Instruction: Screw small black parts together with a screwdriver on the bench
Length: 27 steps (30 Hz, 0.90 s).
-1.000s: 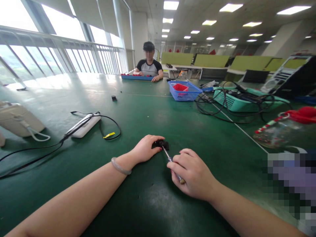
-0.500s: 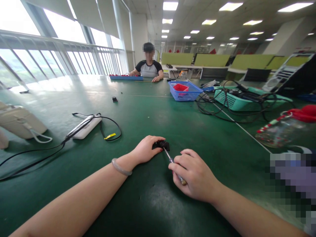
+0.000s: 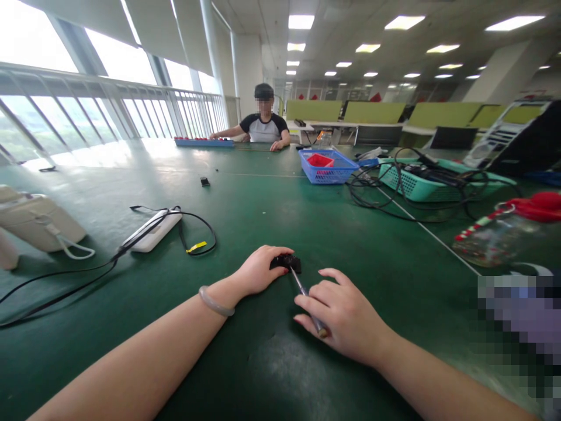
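Observation:
My left hand (image 3: pixel 263 269), with a bracelet on its wrist, is closed on a small black block-like part (image 3: pixel 293 262), pinching it against the green tabletop. The part's exact kind is too small to make out, and my fingers cover its left end. In my right hand (image 3: pixel 337 313) is a screwdriver (image 3: pixel 301 286), its shaft slanting up and left so that the tip meets the black part. My thumb and fingers rest loosely about the handle, with the index finger raised off it.
A white power strip (image 3: pixel 153 231) with black cables lies left, beside a beige case (image 3: pixel 41 219). Blue (image 3: pixel 328 169) and teal baskets (image 3: pixel 405 180) stand back right, near a red-lidded bottle (image 3: pixel 495 234). Another person (image 3: pixel 264 126) sits across the table by a long blue tray (image 3: pixel 204 142).
The fingers of my right hand have loosened and shifted on the screwdriver handle. My left hand stays on the black part. Across the table, the long blue tray has slid left.

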### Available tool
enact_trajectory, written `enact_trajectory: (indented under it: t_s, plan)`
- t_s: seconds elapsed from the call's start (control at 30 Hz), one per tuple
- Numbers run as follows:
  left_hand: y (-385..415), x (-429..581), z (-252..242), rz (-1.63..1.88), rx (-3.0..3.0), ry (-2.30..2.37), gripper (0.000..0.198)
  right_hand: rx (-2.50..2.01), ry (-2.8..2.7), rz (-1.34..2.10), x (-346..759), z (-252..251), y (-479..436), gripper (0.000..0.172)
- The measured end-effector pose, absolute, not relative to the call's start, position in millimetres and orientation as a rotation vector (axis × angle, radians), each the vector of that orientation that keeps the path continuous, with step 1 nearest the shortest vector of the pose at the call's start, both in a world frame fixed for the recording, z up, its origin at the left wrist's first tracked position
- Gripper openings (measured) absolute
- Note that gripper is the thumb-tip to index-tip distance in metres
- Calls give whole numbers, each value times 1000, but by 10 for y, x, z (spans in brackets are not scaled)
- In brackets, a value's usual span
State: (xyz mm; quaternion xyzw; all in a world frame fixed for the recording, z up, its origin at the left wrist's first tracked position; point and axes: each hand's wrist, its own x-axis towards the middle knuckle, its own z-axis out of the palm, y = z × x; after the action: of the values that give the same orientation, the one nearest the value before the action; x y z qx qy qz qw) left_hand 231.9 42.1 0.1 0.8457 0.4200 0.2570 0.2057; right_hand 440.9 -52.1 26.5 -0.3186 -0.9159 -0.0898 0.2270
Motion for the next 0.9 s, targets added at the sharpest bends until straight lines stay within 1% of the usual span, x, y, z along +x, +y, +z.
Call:
enact_trajectory:
  t_s: [0.17, 0.33, 0.57, 0.73, 0.9]
  plan:
    - [429, 2315, -12, 716, 2358, 1171, 45, -919, -2447, -250, 4409, 311, -527, 16]
    - [440, 2306, -29, 721, 2357, 1161, 45, -953, -2435, -229, 4401, 314, -537, 9]
    - [448, 2301, -43, 728, 2347, 1159, 46, -961, -2407, -203, 4404, 308, -545, 21]
    - [443, 2297, -25, 714, 2364, 1157, 44, -971, -2328, -215, 4399, 320, -553, 16]
    - [442, 2301, -15, 712, 2375, 1146, 44, -978, -2313, -206, 4387, 328, -569, 16]
